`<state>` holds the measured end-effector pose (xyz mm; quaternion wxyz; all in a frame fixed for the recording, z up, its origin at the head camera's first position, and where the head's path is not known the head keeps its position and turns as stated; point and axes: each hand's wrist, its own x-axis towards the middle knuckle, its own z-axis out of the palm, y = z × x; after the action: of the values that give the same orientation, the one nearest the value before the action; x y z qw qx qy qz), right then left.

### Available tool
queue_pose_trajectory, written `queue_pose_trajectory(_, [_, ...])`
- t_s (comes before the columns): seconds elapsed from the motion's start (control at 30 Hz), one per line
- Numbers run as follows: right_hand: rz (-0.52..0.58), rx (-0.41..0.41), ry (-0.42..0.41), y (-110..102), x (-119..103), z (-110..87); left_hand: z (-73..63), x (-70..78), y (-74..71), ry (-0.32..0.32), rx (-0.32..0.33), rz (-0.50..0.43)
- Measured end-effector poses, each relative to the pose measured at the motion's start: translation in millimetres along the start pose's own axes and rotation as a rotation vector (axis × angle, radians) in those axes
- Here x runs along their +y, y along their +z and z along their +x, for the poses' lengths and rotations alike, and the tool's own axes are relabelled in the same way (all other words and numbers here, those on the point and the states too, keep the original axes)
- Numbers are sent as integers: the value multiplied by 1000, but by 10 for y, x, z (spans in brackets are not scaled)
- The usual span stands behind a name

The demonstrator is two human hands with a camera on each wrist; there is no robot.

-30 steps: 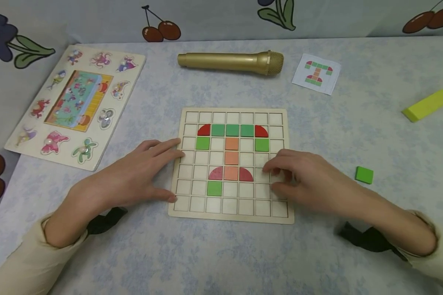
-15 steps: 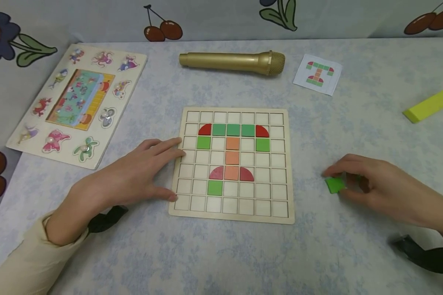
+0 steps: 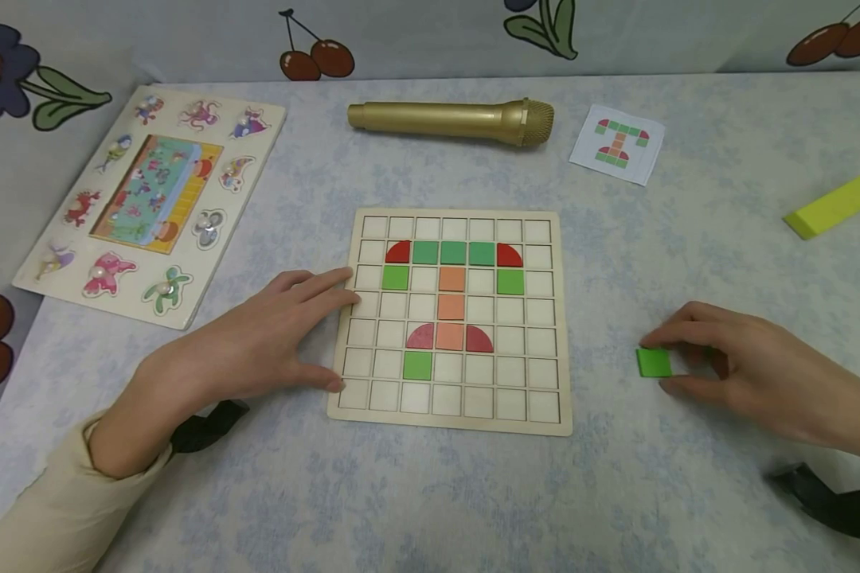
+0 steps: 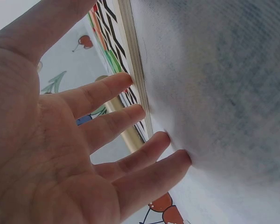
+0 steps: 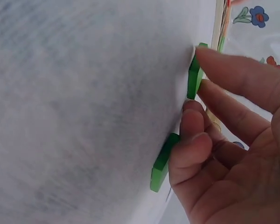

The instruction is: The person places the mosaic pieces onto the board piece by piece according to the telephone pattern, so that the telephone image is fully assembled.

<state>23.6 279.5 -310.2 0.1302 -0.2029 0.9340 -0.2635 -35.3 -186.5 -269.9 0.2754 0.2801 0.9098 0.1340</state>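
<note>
A wooden grid board (image 3: 459, 426) lies flat on the table, holding green and orange squares and red quarter-round tiles. My left hand (image 3: 258, 342) rests along its left side, thumb and fingertips spread at the edge; in the left wrist view the fingers (image 4: 114, 126) reach the board's side and the tabletop. Right of the board, my right hand (image 3: 752, 374) pinches a green square tile (image 3: 654, 363) by its edges between thumb and forefinger, low over the table. A second green tile (image 5: 164, 163) lies beside the curled fingers in the right wrist view, mostly hidden in the head view.
Behind the board lies a gold microphone (image 3: 451, 123), beside a card (image 3: 616, 146) printed with a coloured tile pattern. A yellow block (image 3: 834, 207) is at the far right. At the left is a wooden peg puzzle (image 3: 208, 274) with sea creatures.
The right hand has left the board's right side, moved right and come to a green square tile, now between thumb and forefinger. The tile turned slightly. The left hand stayed in place.
</note>
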Motion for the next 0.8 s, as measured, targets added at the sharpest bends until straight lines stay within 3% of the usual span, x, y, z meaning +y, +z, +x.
queue_pose_trajectory(0.2, [-59,55,-42,12,-26,-9,-2,2,-1,2,0,-1])
queue_pose_trajectory(0.5, [-170,71,-78,0,-114,-27,0,8,1,2,-6,-4])
queue_pose_trajectory(0.8, [-62,114,-171,21,-260,74,3,15,-4,-3,-5,0])
